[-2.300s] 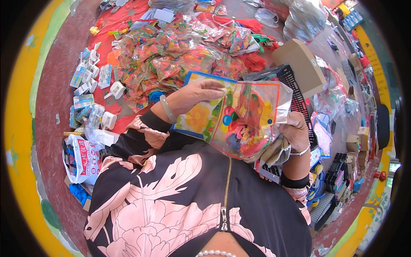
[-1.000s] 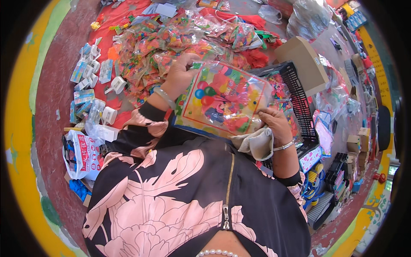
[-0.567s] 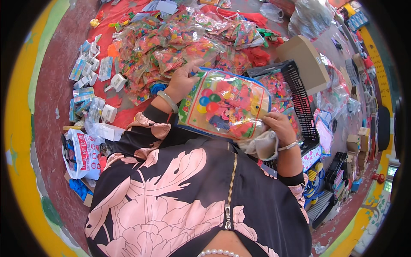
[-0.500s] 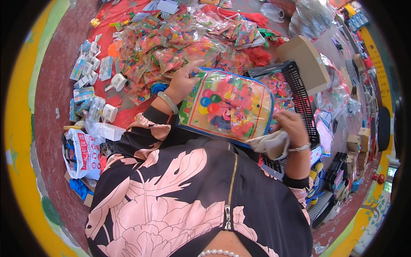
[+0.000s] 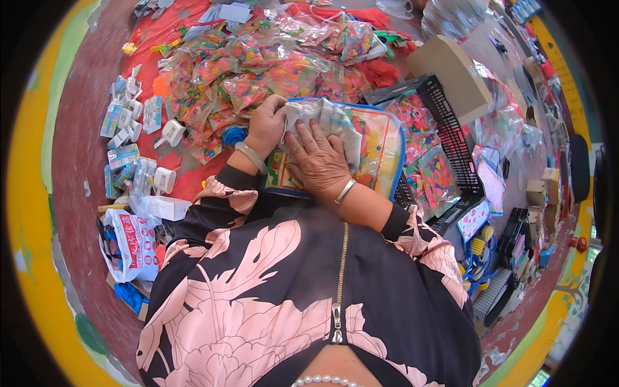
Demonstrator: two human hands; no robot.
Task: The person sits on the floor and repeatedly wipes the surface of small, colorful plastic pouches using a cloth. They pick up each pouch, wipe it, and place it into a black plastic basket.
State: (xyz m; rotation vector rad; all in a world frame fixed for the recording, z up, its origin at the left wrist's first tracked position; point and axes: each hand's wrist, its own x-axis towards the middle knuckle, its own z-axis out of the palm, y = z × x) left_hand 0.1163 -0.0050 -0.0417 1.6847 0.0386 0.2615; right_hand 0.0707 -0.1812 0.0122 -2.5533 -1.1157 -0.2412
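A clear plastic pouch with blue edging and colourful balloons inside lies tilted in front of me. My left hand is closed on its upper left edge, the thumb side up. Across the pouch's left half spreads a pale grey-white cloth, partly bunched. My right hand lies flat over this cloth, fingers extended, pressing it against the pouch. The cloth and hand cover most of the pouch's printed left side.
Beyond the pouch is a heap of clear bags of colourful balloons. A black plastic crate with more bags stands on the right, an open cardboard box behind it. White gadgets in packs and a shopping bag are on the left.
My right hand has brought the cloth from beside the pouch's right edge leftward onto its face. My left hand keeps hold of the pouch's edge.
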